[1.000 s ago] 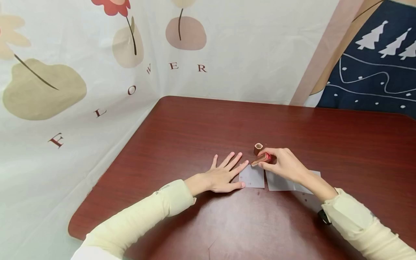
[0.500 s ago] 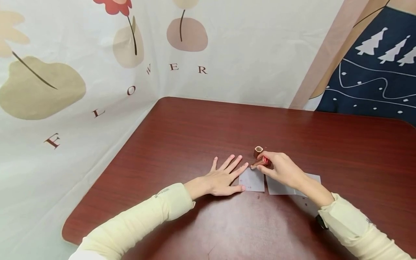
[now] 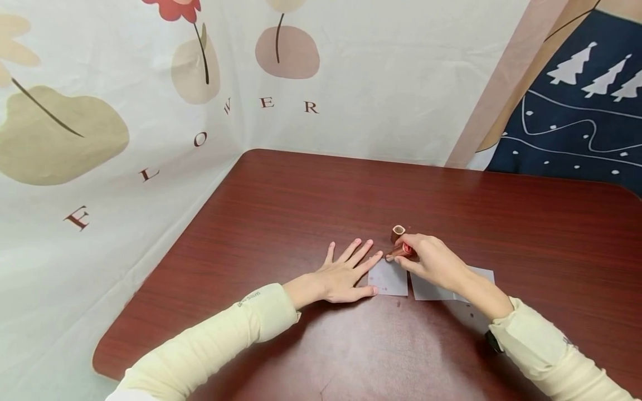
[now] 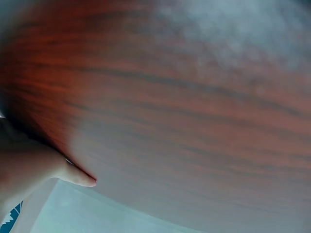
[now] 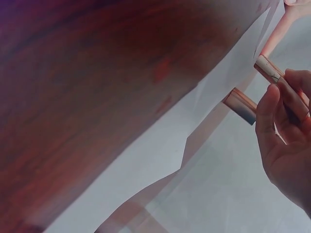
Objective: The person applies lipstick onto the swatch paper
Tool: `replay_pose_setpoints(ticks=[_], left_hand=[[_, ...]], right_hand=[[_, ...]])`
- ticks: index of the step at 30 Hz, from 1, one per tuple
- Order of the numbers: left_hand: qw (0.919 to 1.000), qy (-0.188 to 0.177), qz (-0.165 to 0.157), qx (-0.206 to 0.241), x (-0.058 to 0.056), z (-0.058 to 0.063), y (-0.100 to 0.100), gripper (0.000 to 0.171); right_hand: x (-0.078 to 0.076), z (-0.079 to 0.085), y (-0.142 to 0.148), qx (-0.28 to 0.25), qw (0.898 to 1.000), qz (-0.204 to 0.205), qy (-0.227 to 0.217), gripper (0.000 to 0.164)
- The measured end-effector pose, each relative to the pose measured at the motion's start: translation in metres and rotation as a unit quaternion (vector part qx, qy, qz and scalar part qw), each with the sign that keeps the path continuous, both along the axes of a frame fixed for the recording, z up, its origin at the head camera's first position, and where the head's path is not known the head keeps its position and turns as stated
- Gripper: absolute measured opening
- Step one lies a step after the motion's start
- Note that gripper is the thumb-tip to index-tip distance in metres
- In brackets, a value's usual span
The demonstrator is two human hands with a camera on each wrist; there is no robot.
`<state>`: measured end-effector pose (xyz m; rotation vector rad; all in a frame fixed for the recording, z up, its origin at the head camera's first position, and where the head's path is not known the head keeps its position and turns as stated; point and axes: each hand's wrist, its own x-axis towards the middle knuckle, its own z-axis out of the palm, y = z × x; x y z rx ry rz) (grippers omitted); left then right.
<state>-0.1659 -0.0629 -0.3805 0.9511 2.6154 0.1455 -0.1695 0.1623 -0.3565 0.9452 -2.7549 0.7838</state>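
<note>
My left hand (image 3: 346, 278) lies flat with fingers spread, its thumb and index fingertip on the left edge of a small white paper (image 3: 390, 278). Faint reddish spots mark this paper. With curled fingers, my right hand (image 3: 438, 262) grips a coppery-brown lipstick (image 3: 399, 252) with a red base. The lipstick tilts down toward the paper's top edge, near the left index fingertip; whether it touches cannot be told. Just behind it the open brown cap (image 3: 398, 233) stands upright. In the right wrist view, thumb and fingers pinch the lipstick tube (image 5: 286, 92) beside the cap (image 5: 240, 106).
A wider white paper (image 3: 433, 287) lies under the right hand and wrist. Dark reddish spots (image 3: 471, 315) dot the reddish-brown table (image 3: 301, 200) near the right forearm. A printed white cloth (image 3: 376, 83) hangs behind and to the left.
The right hand has shifted slightly left and turned a little, still holding the lipstick by the paper's top edge. The left hand stays flat. The head view has tilted slightly.
</note>
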Motion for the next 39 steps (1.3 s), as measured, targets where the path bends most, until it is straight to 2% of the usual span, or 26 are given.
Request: replay_pose_setpoints(ticks=[15, 39], left_hand=[[1.0000, 0.000, -0.001, 0.000, -0.0002, -0.0003, -0.0001, 0.074], [1.0000, 0.001, 0.001, 0.002, -0.0008, -0.0032, -0.0012, 0.073]], right_hand=[[0.0032, 0.0031, -0.0018, 0.028, 1.000, 0.008, -0.011, 0.022], [0.0087, 0.0019, -0.0017, 0.049, 0.999, 0.008, 0.019, 0.025]])
